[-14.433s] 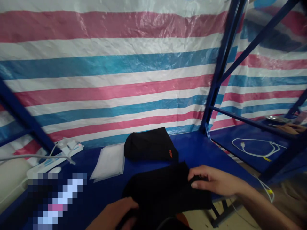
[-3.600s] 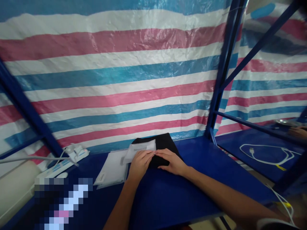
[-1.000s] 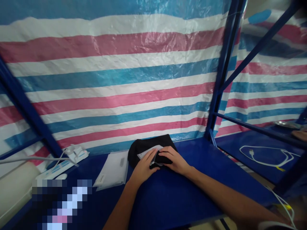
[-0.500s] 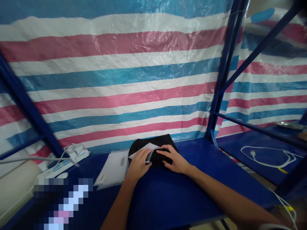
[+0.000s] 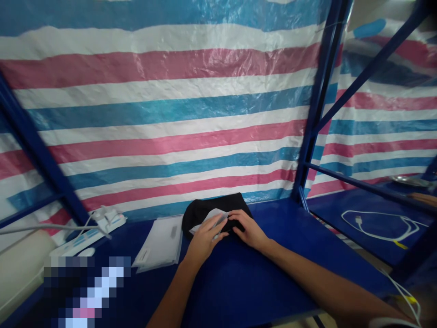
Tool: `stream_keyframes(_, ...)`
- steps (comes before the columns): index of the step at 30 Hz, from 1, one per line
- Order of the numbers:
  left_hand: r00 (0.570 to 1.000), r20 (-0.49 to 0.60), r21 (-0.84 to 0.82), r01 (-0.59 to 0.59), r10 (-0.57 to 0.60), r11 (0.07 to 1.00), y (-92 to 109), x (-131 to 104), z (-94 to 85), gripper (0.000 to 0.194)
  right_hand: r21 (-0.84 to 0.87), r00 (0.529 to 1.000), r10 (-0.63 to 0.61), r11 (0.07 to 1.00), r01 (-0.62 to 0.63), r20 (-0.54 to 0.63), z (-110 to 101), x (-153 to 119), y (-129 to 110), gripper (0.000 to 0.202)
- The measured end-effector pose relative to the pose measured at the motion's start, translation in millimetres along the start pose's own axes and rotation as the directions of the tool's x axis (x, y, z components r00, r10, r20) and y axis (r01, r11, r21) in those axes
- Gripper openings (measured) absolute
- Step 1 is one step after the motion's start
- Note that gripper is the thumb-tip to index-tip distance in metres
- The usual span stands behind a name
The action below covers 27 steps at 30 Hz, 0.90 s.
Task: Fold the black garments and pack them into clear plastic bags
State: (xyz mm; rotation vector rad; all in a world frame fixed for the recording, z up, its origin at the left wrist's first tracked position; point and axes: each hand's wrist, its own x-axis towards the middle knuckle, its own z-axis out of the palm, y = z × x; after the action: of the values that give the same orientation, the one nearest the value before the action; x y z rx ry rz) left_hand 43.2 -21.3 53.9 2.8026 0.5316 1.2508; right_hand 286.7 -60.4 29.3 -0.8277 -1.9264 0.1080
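A black cloth item (image 5: 235,201) lies at the back of the blue table, close to the striped sheet. On its front part is a whitish, thin sheet (image 5: 215,212), partly covered by my fingers. My left hand (image 5: 206,239) is closed on the whitish sheet, its thumb reaching toward the right. Against the black cloth, my right hand (image 5: 250,230) pinches the cloth's front edge, with its fingertips close to those of my left hand. Clear plastic sleeves (image 5: 160,240) lie flat to the left of the cloth.
A white power strip (image 5: 85,237) with plugs and cables is at the left, near a blurred-out device. Blue metal posts (image 5: 316,105) frame the table (image 5: 259,287). Coiled white cable (image 5: 378,234) lies on the blue surface at the right.
My left hand has moved slightly right and its fingers have shifted over the whitish sheet, which now bulges upward more. My right hand has moved slightly, staying at the cloth.
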Motion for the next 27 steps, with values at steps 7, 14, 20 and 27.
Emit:
stream_keyframes(7,0.996,-0.064,-0.025,-0.066,0.064,0.998,0,1,8.3,0.032,-0.204,0.992,-0.095,0.976,0.075,-0.089,3,1,14,0.047)
stream_keyframes(14,0.986,0.043,-0.102,-0.158,0.163,0.982,17,9,13.6,0.036,-0.139,0.997,0.070,0.988,-0.071,-0.010,7,0,26,0.036)
stream_keyframes(20,0.995,-0.029,0.166,-0.092,0.098,0.982,8,11,-2.1,0.047,-0.140,0.983,0.160,0.975,-0.171,-0.090,5,2,22,0.031)
stream_keyframes(27,1.000,-0.015,0.188,-0.021,0.025,0.982,-2,4,-17.2,0.038,-0.157,0.985,0.085,0.981,-0.109,-0.153,-5,2,12,0.027)
